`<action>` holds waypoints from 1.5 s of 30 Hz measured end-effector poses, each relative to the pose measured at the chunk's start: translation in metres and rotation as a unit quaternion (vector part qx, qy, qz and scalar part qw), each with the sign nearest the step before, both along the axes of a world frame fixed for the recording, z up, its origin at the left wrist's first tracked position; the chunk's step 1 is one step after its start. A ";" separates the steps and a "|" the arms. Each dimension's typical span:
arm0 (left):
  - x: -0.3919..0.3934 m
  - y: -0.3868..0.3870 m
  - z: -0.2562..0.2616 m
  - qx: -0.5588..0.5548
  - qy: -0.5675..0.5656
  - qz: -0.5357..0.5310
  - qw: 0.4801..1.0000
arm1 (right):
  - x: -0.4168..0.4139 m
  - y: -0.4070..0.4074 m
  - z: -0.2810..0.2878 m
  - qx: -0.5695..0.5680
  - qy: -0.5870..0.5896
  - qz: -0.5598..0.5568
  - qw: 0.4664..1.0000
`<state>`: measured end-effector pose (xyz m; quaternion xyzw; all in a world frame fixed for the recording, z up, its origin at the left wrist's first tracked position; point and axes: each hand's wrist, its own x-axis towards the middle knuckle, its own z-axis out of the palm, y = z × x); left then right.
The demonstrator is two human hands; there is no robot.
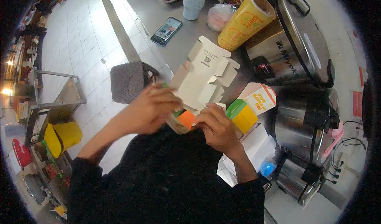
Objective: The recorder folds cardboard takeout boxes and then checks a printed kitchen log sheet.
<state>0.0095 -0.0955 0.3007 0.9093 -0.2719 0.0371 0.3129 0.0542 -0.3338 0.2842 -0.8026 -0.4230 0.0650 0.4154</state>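
Note:
A cardboard food box (187, 119), orange, green and pale, is between my two hands close to my body. My right hand (217, 126) has its fingers closed on the box's right edge. At the box's left side, my left hand (151, 108) is blurred, its fingers bent; whether it grips the card cannot be told. Just beyond lies an unfolded pale box blank (204, 69) with a printed code, on the steel table (143, 4). To the right are a green and yellow carton piece (242, 115) and a stack of printed card sleeves (262, 100).
A phone (166, 31), a white tumbler (194, 4), a plastic bag with pink contents (219, 16) and a yellow roll (247, 21) stand or lie farther back. Large steel cookers (285, 51) line the right. A woven stool (128, 81) is at the left, beside the table.

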 end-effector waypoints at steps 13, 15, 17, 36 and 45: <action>0.008 -0.020 0.001 -0.048 0.261 -0.131 0.955 | 0.004 0.013 0.037 -0.155 0.071 0.053 0.984; 0.007 -0.017 0.003 -0.113 0.305 -0.150 0.934 | 0.006 0.017 0.042 -0.157 0.036 0.086 0.983; 0.004 -0.018 0.004 -0.083 0.265 -0.134 0.951 | 0.005 0.024 0.043 -0.160 -0.011 0.065 0.985; 0.004 -0.014 -0.011 -0.223 0.484 0.155 0.832 | -0.036 0.037 -0.004 0.049 0.081 -0.153 0.984; -0.003 -0.018 -0.023 -0.348 0.529 0.176 0.754 | -0.039 0.045 -0.006 0.088 0.082 -0.205 0.971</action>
